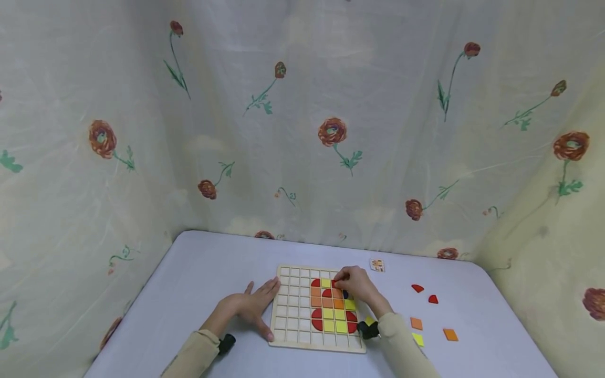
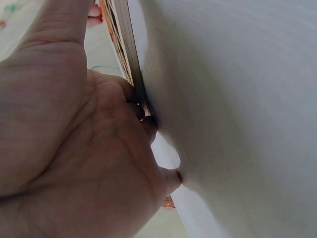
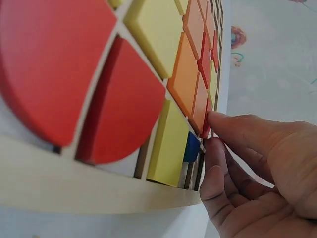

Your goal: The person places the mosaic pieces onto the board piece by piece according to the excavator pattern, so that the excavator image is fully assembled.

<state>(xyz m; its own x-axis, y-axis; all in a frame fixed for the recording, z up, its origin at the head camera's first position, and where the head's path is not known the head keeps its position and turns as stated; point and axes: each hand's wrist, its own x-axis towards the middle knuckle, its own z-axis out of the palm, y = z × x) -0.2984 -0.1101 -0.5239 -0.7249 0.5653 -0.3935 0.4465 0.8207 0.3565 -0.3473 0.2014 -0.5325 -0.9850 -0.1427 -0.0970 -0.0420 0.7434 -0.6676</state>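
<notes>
A wooden grid board (image 1: 316, 347) lies on the table, partly filled with red, orange and yellow tiles. My left hand (image 1: 252, 307) rests along its left edge, thumb and fingers spread straight. The left wrist view shows the palm (image 2: 99, 148) beside the board's side. Over the upper right of the grid, my right hand (image 1: 357, 286) pinches a red quarter-circle tile (image 3: 206, 128) between thumb and fingers, low in its cell. Close by sit a blue piece (image 3: 191, 148) and a yellow tile (image 3: 168, 144). Some cells under the right hand are hidden.
Loose on the table to the right are red quarter-circle tiles (image 1: 417, 288), orange squares (image 1: 450, 334) and a yellow tile (image 1: 418, 339). A small picture card (image 1: 377, 265) lies behind the board. Flowered curtains (image 1: 302, 131) surround the table.
</notes>
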